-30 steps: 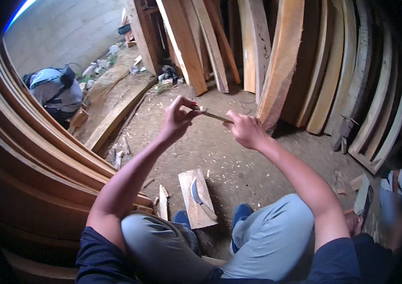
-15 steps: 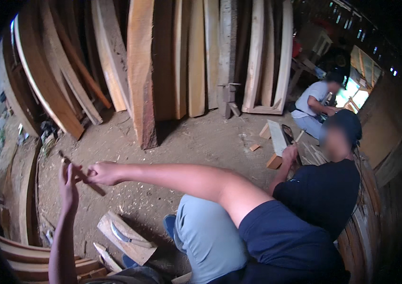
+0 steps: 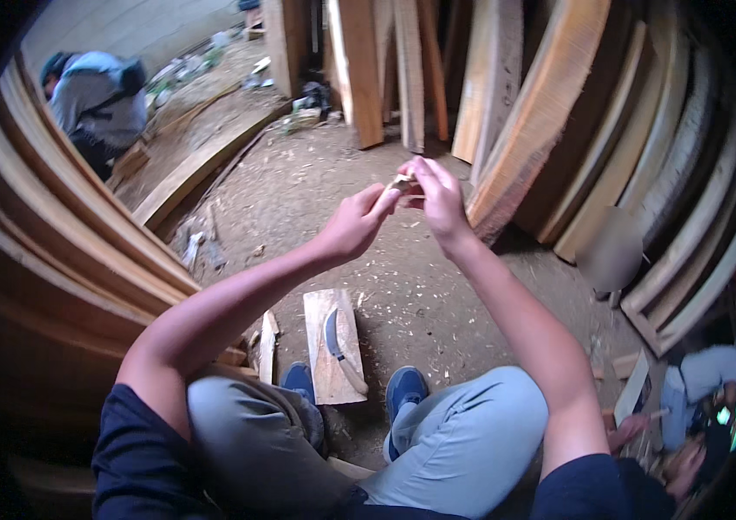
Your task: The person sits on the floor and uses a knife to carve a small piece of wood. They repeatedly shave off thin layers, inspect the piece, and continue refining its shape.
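Observation:
Out in front of me, my left hand (image 3: 358, 222) and my right hand (image 3: 440, 206) meet around a small stick of wood (image 3: 402, 183). Its pale end shows between the fingers; the fingers cover most of the rest. Both hands are closed on it, raised above the dirt ground. Between my feet lies a rough wooden board (image 3: 325, 310), flat on the ground. A knife (image 3: 333, 340) with a curved blade and a wooden handle rests on that board, with no hand touching it.
Long planks (image 3: 541, 113) lean upright at the back and right. Stacked curved boards (image 3: 65, 234) rise on the left. A narrow wood offcut (image 3: 267, 347) lies beside the board. One person (image 3: 99, 100) bends over at the far left; other people, including one in a light shirt (image 3: 706, 373), are at the right.
The view has swung to the left and levelled. My hands now sit centrally and closer together around the stick, which showed at greater length before. The knife stays on the board.

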Demonstrator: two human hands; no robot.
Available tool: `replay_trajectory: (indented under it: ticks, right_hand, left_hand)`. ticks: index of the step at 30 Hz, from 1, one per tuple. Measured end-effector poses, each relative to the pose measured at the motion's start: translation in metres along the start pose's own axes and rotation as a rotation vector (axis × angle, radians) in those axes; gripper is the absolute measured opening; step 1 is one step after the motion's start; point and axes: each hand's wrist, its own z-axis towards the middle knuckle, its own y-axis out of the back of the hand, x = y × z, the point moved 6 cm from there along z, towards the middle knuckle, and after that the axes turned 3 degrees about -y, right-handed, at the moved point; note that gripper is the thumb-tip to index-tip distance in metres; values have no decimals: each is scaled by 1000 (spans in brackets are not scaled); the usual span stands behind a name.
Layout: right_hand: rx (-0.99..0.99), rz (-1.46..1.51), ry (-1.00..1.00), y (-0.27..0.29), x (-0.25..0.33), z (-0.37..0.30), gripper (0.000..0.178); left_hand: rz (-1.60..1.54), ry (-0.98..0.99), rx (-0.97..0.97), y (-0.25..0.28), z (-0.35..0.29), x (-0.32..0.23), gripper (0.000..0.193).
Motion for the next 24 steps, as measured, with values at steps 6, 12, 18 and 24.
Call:
replay_trajectory:
  ticks: [6,12,18,24]
  right_hand:
    - [94,-688,94,22,-1,-4,39]
    - [319,-409,-89,22,-23,-7,44]
    - [283,-85,-307,8,-24,-13,45]
    - [234,-50,-236,3,-17,-7,43]
  left_hand:
    - [406,87,113,4,-3,-18,58]
    - [471,86,261,6,-9,-25,61]
    - [570,96,224,5,-8,-30,58]
    - [510,75,140,8,-6,-28,64]
